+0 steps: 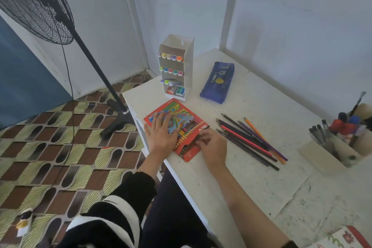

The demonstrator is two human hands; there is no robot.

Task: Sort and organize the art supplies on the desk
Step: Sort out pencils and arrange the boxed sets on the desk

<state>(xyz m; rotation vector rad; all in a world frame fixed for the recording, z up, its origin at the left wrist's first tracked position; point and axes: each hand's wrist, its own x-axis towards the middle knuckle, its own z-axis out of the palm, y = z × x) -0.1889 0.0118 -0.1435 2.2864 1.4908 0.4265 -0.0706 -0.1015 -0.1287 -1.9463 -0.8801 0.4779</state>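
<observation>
While the left hand (163, 133) presses flat, fingers straight, on the red pencil box (177, 121) at the table's (261, 177) left edge, the right hand (213, 147) pinches a dark pencil (205, 129) at the box's open end. Loose pencils (247, 139) fan out at three o'clock of the box, and the marker rack (177, 66) stands at twelve.

Worktop (261, 177): white paint, matt, rough-looking, speckled with dark scuffs. Pencil box (181, 115): printed card, glossy. Pencils (247, 139): wood with smooth coloured lacquer, slight sheen. Pencil case (218, 82): blue, shiny (plastic or coated cloth, can't tell). Marker rack (188, 62): white, smooth, matt, looks plastic. Holder (326, 155) at right: plain beige card, matt. Fan grille (40, 12): black wire metal. Sleeve (112, 213): fuzzy black-and-white knit. Floor covering (50, 147): printed, smooth, faint gloss.
</observation>
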